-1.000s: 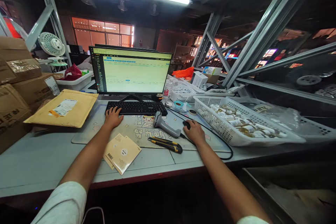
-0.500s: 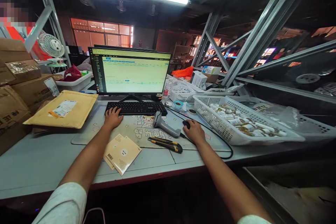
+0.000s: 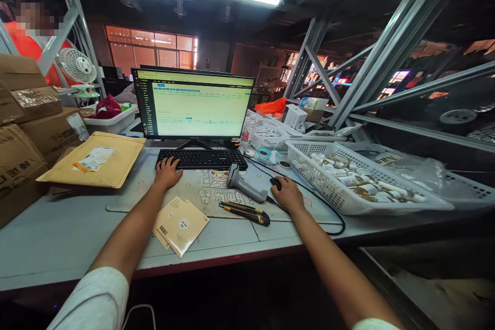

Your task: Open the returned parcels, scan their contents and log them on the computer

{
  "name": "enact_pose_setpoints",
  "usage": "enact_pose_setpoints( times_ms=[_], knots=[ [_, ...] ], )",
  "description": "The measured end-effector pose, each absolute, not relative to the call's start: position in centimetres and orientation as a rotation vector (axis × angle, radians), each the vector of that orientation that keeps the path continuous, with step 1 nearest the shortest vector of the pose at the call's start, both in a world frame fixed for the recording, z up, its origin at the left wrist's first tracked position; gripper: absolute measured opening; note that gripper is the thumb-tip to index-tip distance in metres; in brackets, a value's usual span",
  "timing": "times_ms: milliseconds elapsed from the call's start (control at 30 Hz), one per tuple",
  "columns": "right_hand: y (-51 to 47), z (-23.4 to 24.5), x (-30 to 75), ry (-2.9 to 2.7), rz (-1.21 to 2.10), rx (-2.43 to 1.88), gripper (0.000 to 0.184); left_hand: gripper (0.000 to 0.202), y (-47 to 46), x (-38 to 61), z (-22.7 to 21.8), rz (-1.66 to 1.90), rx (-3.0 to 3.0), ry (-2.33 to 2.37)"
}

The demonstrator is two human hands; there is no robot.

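Keyboard [image 3: 201, 160]: black, full width, pale legends too small to read; set toward the back of the pale printed desk mat [image 3: 126, 199], before the lit monitor [image 3: 197, 105].
Mouse [image 3: 276, 183]: black, rounded, largely hidden by your palm; on the mat, right of the keyboard.
Your left hand [image 3: 167, 172]: fingers spread over the keyboard's left end, palm down, gripping nothing, masking some keys.
Your right hand [image 3: 288, 194]: curved over the mouse, fingers bent around it.

Surroundings: grey scanner [image 3: 247, 189] lying between your hands, its head overlapping the keyboard's front edge in view; contact cannot be told. Black-and-yellow cutters [image 3: 247, 213] just in front of it. Tan packets [image 3: 182, 227], overlapping, right of your left forearm. Padded envelope [image 3: 119, 165], labelled, at left, near cardboard boxes [image 3: 23, 160]. White basket [image 3: 315, 178] of small bottles [image 3: 356, 178], right of the mouse; a black cable [image 3: 327, 206] loops between basket and right hand.

Orientation: keyboard keys up, long axis running left to right, roughly parallel to the monitor. Mouse nose directed away from you, leaning left; its full axis is covered.
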State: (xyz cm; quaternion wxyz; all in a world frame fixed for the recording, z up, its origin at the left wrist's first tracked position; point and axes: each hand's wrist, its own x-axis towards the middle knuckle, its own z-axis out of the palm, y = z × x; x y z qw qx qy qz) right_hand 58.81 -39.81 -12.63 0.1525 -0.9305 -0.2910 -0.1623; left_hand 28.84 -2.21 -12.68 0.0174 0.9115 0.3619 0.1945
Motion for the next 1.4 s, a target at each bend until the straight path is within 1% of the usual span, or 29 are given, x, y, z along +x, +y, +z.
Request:
enact_pose_setpoints(
  times_ms=[700, 1400],
  knots=[
    [-39.79, -12.40, 58.66, -0.829, -0.432, -2.673, 0.045, 0.063, -1.88, 28.96, -12.91, 0.597, 2.843, 1.126],
    [-39.71, -12.71, 58.98, -0.846, -0.471, -2.676, 0.048, 0.062, -2.33, 28.98, -12.43, 0.589, 2.821, 1.150]
  ],
)
